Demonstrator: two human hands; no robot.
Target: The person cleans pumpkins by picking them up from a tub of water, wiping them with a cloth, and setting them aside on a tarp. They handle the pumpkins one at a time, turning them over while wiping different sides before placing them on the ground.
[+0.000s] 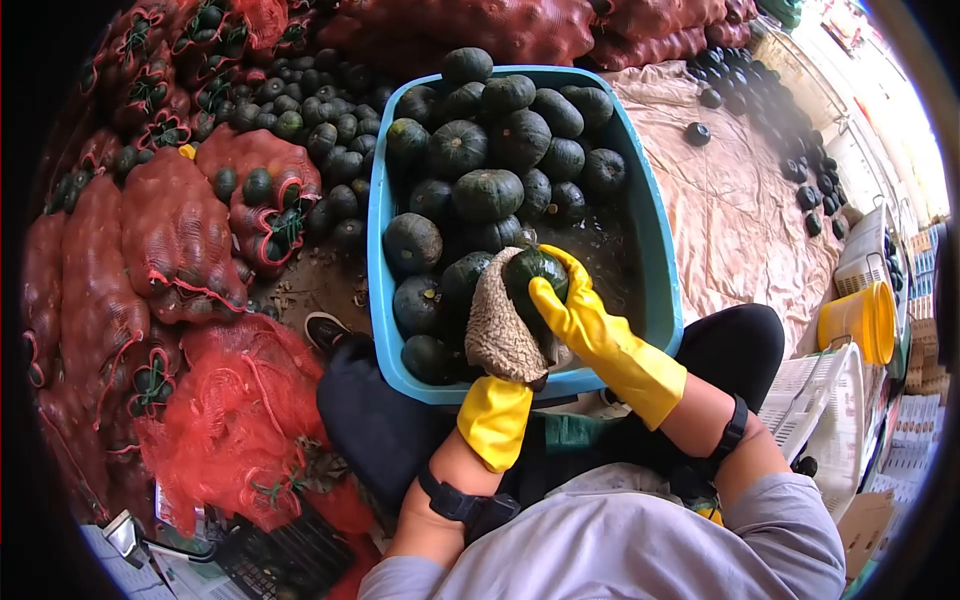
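A blue tub (376,230) holds water and many dark green squashes (487,195). Over its near part, my right hand (580,310) in a yellow rubber glove grips one green squash (535,272) from the right, fingers curled round it. My left hand (508,345) is on the squash's left side, inside a beige textured cloth (500,320) that covers its fingers; only the yellow glove cuff shows below. The cloth presses against the squash.
Red mesh sacks (180,235) of squashes fill the left, with loose squashes (330,120) beside the tub. More squashes lie on a pinkish sheet (720,200) at right. A yellow bucket (858,323) and white crates (815,400) stand at far right.
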